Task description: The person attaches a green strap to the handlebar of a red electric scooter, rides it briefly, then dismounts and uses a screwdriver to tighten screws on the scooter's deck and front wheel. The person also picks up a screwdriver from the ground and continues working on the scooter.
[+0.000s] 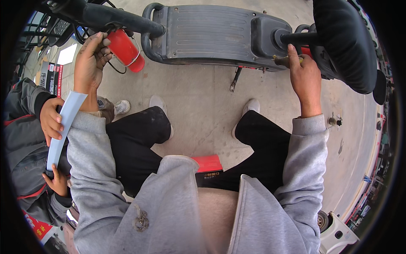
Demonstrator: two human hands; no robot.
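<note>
A grey-black electric scooter lies across the far side, its ribbed deck [207,31] facing me. My right hand [305,76] is closed round what looks like a screwdriver [281,62] with a yellowish handle, its front end pointing left at the deck's near edge beside the seat post. At the far left, my left hand [89,59] has its fingers curled in beside a red rounded part [123,47], likely the front mudguard. Anything between those fingertips is hidden. A thin metal wire and a black cable run round the red part. The kickstand [234,80] hangs below the deck.
A black padded seat [344,40] rises at the far right. At my left, another person's hands [51,120] hold a pale blue curved strip [64,127] close to my sleeve. A red box [207,163] sits between my legs. Small parts [335,121] lie on the concrete floor.
</note>
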